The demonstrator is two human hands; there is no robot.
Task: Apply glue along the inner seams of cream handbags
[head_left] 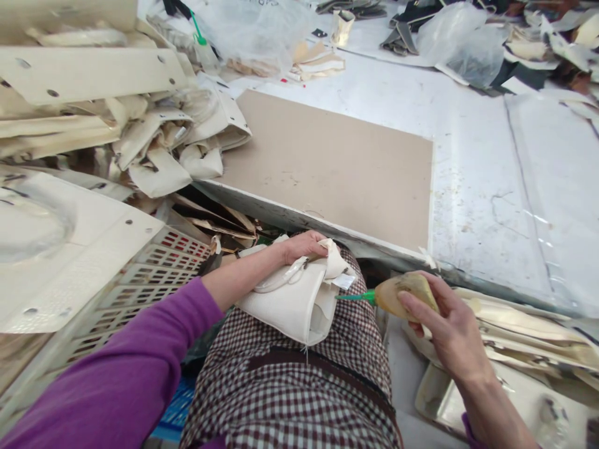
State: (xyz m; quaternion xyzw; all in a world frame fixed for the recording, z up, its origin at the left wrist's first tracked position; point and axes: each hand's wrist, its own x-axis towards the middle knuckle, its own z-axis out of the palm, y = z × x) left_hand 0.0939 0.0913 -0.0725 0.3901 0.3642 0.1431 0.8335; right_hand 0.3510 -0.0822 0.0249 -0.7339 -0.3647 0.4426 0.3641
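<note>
Right now, the left hand's (304,247) grip is closed on a cream bag piece (278,305) lying over the checkered apron (281,405); the right hand's (452,321) grip wraps a squeeze bottle (389,297), green nozzle (359,297) at the piece's open end. Beyond, a brown board (337,168) lies on the white tabletop (477,168).

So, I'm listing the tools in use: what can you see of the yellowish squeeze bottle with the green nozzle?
The yellowish, plastic-looking squeeze bottle has a rounded body with a darker, stained-looking patch and a thin, tapering green nozzle. The person's bare right hand grips its body. It is held roughly on its side, nozzle pointing left toward the open end of the cream, leather-like folded piece; whether the tip touches that is unclear.
</note>
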